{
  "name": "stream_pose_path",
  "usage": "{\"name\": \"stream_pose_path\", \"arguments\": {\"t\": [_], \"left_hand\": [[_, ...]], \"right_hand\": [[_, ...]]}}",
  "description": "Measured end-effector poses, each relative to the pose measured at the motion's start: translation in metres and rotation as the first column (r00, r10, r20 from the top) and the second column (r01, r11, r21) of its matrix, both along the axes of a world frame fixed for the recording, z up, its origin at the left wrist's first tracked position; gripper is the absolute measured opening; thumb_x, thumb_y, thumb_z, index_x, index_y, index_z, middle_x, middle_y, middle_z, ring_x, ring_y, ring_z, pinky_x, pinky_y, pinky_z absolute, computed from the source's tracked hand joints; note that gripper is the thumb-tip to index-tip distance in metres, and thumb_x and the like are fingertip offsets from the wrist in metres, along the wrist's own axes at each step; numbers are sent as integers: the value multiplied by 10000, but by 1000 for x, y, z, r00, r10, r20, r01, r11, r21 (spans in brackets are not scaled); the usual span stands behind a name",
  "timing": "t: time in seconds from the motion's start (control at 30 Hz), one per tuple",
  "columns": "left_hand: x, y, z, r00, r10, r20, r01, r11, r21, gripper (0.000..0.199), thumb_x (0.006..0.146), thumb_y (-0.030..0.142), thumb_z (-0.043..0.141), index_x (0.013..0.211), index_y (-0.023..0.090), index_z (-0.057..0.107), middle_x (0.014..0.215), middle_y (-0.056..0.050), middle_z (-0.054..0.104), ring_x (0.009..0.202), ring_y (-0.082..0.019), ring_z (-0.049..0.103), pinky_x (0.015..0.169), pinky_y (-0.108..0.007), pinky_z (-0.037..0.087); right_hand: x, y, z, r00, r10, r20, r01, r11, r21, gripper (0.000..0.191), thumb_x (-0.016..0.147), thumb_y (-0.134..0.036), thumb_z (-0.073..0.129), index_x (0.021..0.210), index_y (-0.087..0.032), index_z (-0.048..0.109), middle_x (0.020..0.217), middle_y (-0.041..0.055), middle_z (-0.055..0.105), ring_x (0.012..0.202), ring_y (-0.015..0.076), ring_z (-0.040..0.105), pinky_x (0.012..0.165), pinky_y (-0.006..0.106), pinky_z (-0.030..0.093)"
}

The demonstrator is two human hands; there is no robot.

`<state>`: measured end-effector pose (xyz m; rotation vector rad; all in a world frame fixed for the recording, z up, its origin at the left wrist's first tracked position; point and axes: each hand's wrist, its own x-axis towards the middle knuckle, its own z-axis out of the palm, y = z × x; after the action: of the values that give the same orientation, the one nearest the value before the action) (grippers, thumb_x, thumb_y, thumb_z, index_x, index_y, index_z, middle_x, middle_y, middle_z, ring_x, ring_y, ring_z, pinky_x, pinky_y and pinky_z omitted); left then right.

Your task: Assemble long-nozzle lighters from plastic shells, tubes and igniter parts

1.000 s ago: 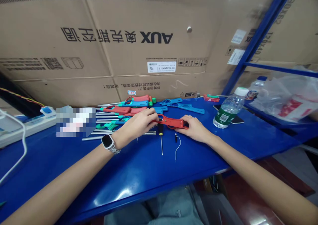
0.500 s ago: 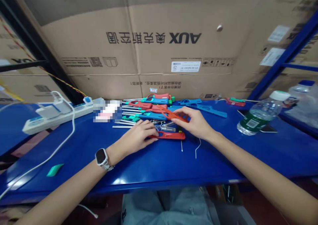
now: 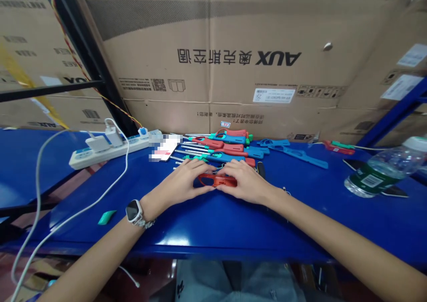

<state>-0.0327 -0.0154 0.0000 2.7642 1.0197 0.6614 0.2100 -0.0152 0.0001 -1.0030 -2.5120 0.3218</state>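
Head view: two red shells, apart a moment ago, now seem joined as one casing, at six o'clock from the lighters; the left hand grasps its nine-o'clock end, the right hand its three-o'clock end.

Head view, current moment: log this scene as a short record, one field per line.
left hand: on one end of a red casing
right hand: on the casing's other end
left wrist: watch
beyond hands: row of red and blue handles, metal rods pointing left
far left: white power strip, plugs in
near left: small green piece
right: bottle, green label
surface: blue tabletop
backdrop: cardboard, AUX lettering upside down
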Motion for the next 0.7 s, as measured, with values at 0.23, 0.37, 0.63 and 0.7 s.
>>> {"name": "stream_pose_path", "arguments": {"t": [0.23,0.37,0.63,0.7], "left_hand": [[-3,-3,-3,1000,13,24,-11,996,-92,295,920,362,701,1170,207,687,1150,-81,691,1061,-270,658,943,-448,522],[-9,-4,-3,998,18,60,-8,985,-170,317,901,383,687,1160,201,700,1150,-90,673,1046,-266,656,925,-445,543],[-16,-3,-3,990,2,143,26,981,-195,249,870,344,706,1084,217,699,1073,-61,688,977,-228,663,885,-410,557],[-14,-3,-4,987,1,161,32,979,-201,255,873,351,714,1090,220,700,1076,-61,692,965,-222,664,880,-401,559]], "right_hand": [[20,-10,-7,993,-110,-44,111,993,27,402,850,-397,784,1172,-197,651,1174,111,679,1083,286,616,945,473,460],[33,-16,-3,974,-196,113,198,980,-8,337,826,-440,798,1034,-205,674,1086,98,694,1069,315,596,924,496,431],[51,-2,8,986,-103,131,97,994,52,326,889,-342,737,1180,-197,722,1023,90,748,1003,282,642,889,454,435],[58,12,17,992,-98,83,87,988,130,356,890,-330,729,1227,-218,718,996,81,742,950,263,649,846,421,454]]}}
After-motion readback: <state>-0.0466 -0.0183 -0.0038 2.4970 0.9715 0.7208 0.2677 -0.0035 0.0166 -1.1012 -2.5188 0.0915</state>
